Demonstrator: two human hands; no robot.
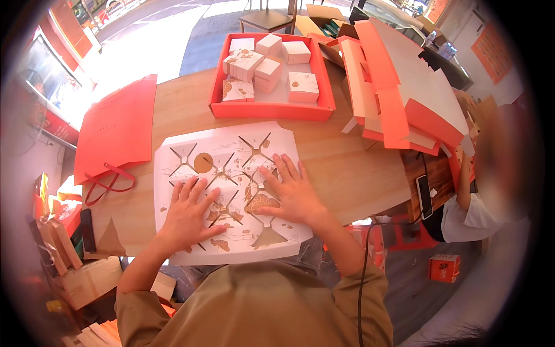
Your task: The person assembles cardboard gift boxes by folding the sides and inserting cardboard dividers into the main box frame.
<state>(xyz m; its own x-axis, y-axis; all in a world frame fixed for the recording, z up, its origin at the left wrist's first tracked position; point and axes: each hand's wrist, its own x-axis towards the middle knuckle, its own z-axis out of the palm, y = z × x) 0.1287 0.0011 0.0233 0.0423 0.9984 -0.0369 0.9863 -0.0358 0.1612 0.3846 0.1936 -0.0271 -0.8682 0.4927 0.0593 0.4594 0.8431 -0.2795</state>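
Observation:
A white printed cardboard sheet (231, 136) with cut-out slots and gold-brown drawings lies on the wooden table in front of me, its near edge at my body. My left hand (188, 211) rests on its left half, palm down, fingers spread. On the right half lies my right hand (292, 194), likewise flat with the fingers apart. Neither hand grips anything. Beyond the sheet stands a red open tray box (272, 110) holding several small white printed boxes (243, 63), some stacked on others.
A red paper bag (115, 127) with ribbon handles lies at the left. Red and white box blanks (376, 75) pile up at the right, near a phone (424, 196) and a seated person (471, 214). A black cable (363, 277) hangs by my right arm. Cartons (91, 282) stand lower left.

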